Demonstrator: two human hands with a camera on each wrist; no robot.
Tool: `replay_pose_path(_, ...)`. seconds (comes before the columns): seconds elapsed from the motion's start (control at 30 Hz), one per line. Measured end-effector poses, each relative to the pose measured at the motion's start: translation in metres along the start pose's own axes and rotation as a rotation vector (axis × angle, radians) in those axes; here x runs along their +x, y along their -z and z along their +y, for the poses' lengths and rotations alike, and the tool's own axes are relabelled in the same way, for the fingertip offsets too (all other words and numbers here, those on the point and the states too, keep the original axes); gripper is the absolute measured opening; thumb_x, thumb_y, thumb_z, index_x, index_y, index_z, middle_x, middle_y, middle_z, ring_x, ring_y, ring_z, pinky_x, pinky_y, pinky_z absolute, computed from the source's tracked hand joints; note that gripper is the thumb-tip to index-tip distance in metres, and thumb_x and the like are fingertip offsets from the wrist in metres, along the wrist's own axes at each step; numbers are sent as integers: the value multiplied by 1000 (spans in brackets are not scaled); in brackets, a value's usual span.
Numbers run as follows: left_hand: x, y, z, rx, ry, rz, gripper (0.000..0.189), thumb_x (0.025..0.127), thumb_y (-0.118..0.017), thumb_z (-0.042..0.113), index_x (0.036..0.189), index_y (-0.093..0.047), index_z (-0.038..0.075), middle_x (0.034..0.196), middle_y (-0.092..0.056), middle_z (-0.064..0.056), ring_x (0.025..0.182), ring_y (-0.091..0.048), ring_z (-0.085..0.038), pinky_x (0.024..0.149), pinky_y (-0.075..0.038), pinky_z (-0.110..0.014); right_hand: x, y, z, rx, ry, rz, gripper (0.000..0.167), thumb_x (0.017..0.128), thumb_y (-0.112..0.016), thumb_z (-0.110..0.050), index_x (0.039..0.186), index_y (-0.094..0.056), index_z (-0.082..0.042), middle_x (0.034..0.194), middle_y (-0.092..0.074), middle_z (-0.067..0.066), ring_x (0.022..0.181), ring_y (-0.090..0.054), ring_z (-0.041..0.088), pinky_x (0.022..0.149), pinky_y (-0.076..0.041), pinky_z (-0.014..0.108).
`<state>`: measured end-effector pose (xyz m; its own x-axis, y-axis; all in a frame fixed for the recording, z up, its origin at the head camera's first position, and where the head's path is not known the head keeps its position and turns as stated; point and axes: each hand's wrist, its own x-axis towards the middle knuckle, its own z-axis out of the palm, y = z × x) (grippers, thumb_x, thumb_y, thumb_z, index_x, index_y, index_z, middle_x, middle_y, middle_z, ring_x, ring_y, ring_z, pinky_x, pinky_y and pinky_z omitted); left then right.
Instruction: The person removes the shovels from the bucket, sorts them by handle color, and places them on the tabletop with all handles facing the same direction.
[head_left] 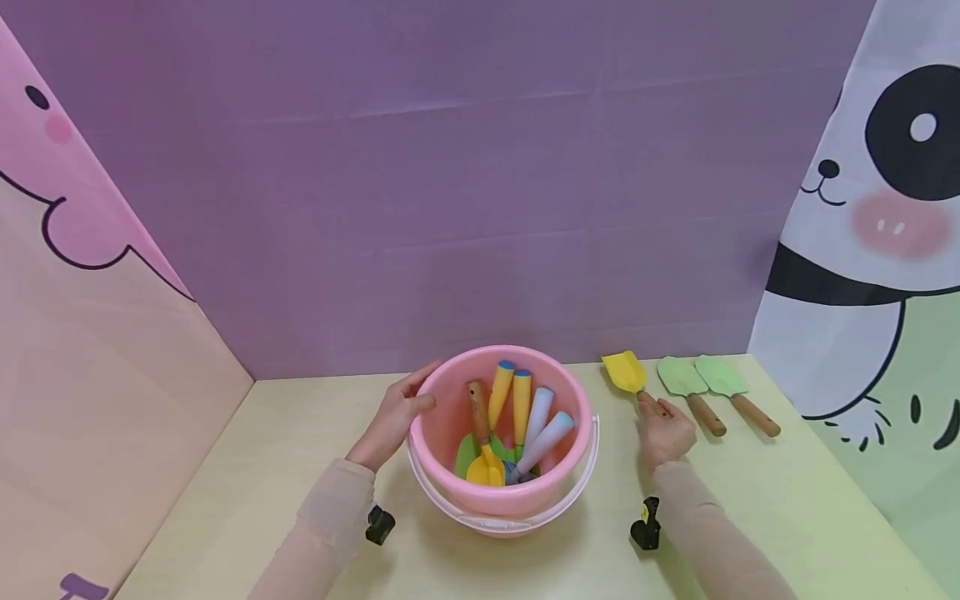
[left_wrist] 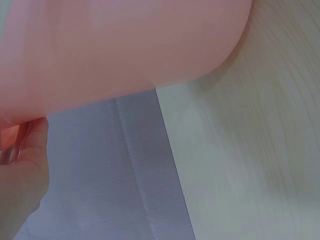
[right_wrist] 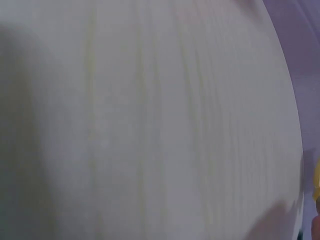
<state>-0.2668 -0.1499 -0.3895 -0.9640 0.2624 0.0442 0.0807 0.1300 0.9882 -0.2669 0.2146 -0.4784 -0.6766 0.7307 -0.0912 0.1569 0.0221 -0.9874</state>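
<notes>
My left hand (head_left: 393, 423) grips the left rim of a pink bucket (head_left: 501, 502), its thumb over the edge. In the left wrist view the bucket's wall (left_wrist: 125, 45) fills the top and the hand (left_wrist: 25, 170) is at the left. Several tools stand inside the bucket, among them a yellow shovel (head_left: 486, 468) with a wooden handle, yellow handles (head_left: 521, 408) and pale blue-purple handles (head_left: 551, 437). Right of the bucket, my right hand (head_left: 666, 432) holds another yellow shovel (head_left: 626, 372) by its wooden handle. Only a sliver of that shovel shows in the right wrist view.
Two light green shovels (head_left: 682, 377) with wooden handles lie side by side on the pale wooden table (head_left: 315, 483), right of my right hand. A purple backdrop (head_left: 450, 208) rises behind, with printed side panels. The bucket's white handle (head_left: 442, 504) hangs down in front.
</notes>
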Motion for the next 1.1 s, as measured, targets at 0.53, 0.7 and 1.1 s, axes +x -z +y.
replay_pose_path(0.53,1,-1,-2,0,-3,11,56,83,-43,2,139,-38,6,143,-39,-12,121,-48,-28,91,-47,-26,-3,-11,10,-12,-147,13,49,85,-62,-28,129,-53,-7,124,-59,11,106,-57,20,73,-45,13)
replay_pose_path(0.7,1,-1,-1,9,-10,8,56,84,-43,2,139,-39,6,143,-38,-12,122,-47,-29,91,-47,-26,-2,-14,14,-18,-156,20,48,86,-61,-28,130,-52,-8,128,-55,13,116,-52,24,95,-43,33)
replay_pose_path(1.1,-1,-1,-1,-6,6,10,57,83,-43,2,139,-39,8,142,-40,-11,120,-49,-27,91,-48,-29,1,-17,16,34,-150,49,47,86,-61,-20,129,-52,-3,127,-56,15,115,-53,25,97,-43,35)
